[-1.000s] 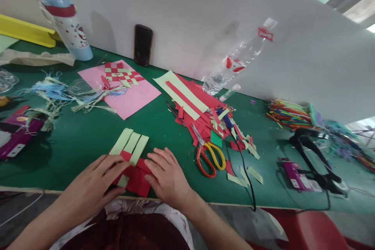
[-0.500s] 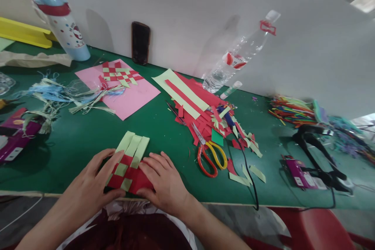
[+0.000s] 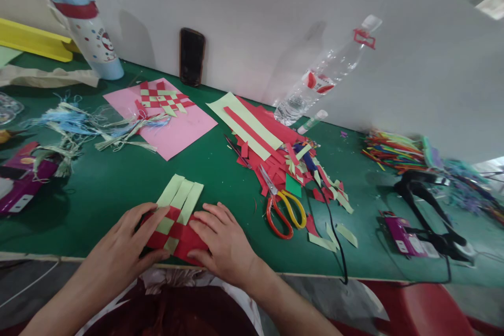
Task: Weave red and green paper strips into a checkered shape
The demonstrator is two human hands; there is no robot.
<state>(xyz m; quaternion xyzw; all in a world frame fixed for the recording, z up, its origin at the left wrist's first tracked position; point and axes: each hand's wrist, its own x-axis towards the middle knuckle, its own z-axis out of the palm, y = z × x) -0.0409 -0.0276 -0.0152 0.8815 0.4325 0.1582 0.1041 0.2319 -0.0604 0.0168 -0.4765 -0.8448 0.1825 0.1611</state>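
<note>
A woven paper piece [image 3: 172,244] of red and pale green strips lies near the table's front edge, its loose green strip ends [image 3: 185,194] pointing away from me. My left hand [image 3: 129,236] grips its left side, thumb at the near edge and fingers over the upper left part. On the right side, my right hand [image 3: 222,236] holds the red paper, with its fingers on top and the thumb along the near edge. My fingers hide both sides of the weave. Scissors [image 3: 281,210] with one red and one yellow handle lie to the right, apart from my hands.
Beyond the scissors are red and green paper scraps [image 3: 271,178]. Pink paper [image 3: 169,139] bears another woven piece [image 3: 163,97]. A phone [image 3: 192,56], tumbler [image 3: 88,37] and plastic bottle [image 3: 315,86] stand along the wall. A black cable [image 3: 333,231] crosses the table at right.
The view has shifted slightly. My left fingers cover a little more of the weave's upper left part. Both hands stay on the paper; the other things lie as before.
</note>
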